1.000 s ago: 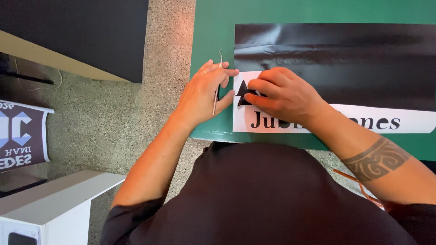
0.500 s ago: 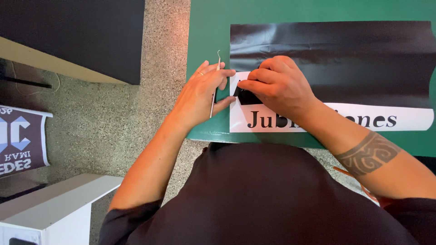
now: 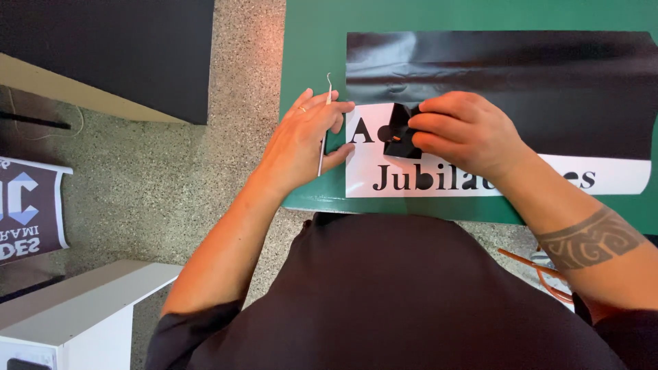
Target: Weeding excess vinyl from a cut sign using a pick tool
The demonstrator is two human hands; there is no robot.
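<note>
A green tabletop (image 3: 308,62) stands over a speckled floor (image 3: 205,178). The black vinyl sheet (image 3: 507,75) lies flat on it. The right hand (image 3: 466,133) pinches a peeled vinyl strip (image 3: 399,133); just beside it, the left hand (image 3: 301,140) presses the sheet's edge, gripping a thin weeding pick (image 3: 322,133).

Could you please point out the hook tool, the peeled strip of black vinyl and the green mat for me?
hook tool (image 3: 321,154): head view, on its thin metal shaft.
vinyl strip (image 3: 399,130): head view, on the folded black piece.
green mat (image 3: 312,62): head view, on its bare left part.

Bright, even light; sharp focus; soft glare on black vinyl (image 3: 500,75).
</note>
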